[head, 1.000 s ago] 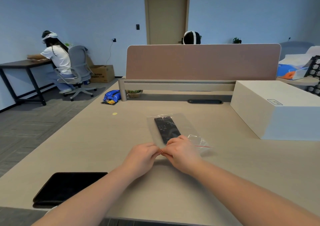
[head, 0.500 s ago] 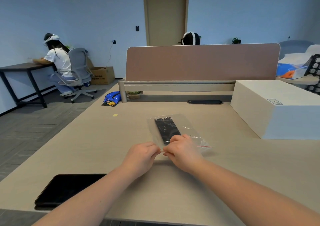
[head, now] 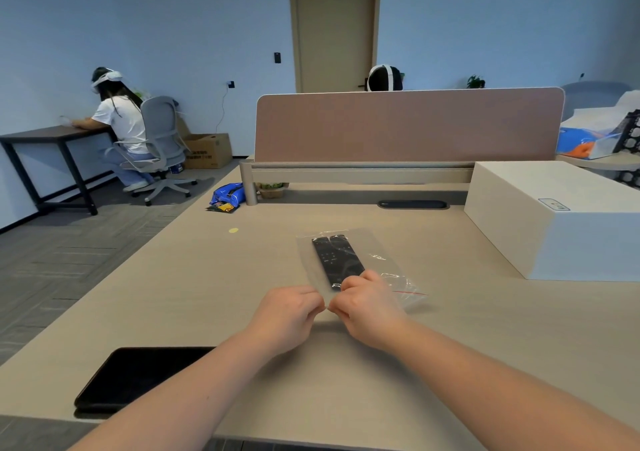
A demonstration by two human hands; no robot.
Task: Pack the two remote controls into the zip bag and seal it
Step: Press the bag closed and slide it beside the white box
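Observation:
A clear zip bag (head: pixel 377 260) with a red strip at its mouth lies flat in the middle of the beige desk (head: pixel 180 294). Two black remote controls (head: pixel 337 260) lie side by side inside it, pointing away from me. My left hand (head: pixel 287 312) and my right hand (head: pixel 369 307) meet at the bag's near edge, both pinching it with thumb and fingers. My right hand covers the near ends of the remotes. The right part of the bag's mouth sticks out crumpled beyond my right hand.
A black tablet (head: pixel 138 378) lies at the desk's near left edge. A large white box (head: pixel 554 218) stands at the right. A brown divider panel (head: pixel 408 125) closes the far side. A blue snack packet (head: pixel 227 196) and a yellow dot (head: pixel 233 230) sit far left. A person sits at another table, far left.
Both hands stay pinched together at the bag's near edge and have barely shifted. The bag and remotes lie where they were.

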